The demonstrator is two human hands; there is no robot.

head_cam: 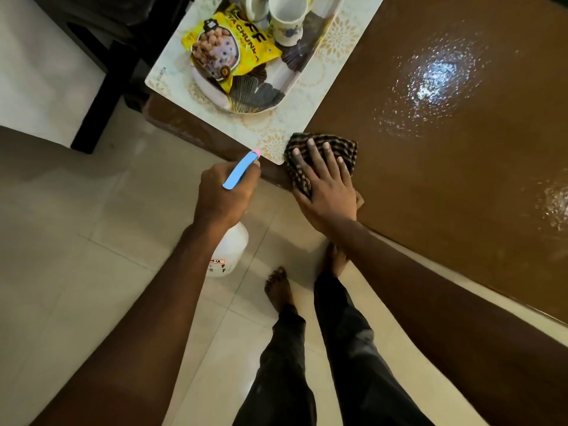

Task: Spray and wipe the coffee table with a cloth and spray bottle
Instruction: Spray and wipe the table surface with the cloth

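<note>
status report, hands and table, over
Left hand grips spray bottle. Right hand flat on cloth at table edge. Spray patch unwiped; placemat beside cloth.

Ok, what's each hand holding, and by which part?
Left hand grips the spray bottle at its neck, under the blue head. Right hand holds nothing; its straight fingers press the cloth on the coffee table.

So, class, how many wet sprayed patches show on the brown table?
2. A large patch glistens beyond the cloth, right of the tray; a second patch sits at the picture's right edge, cut off. More may lie out of view.
</note>
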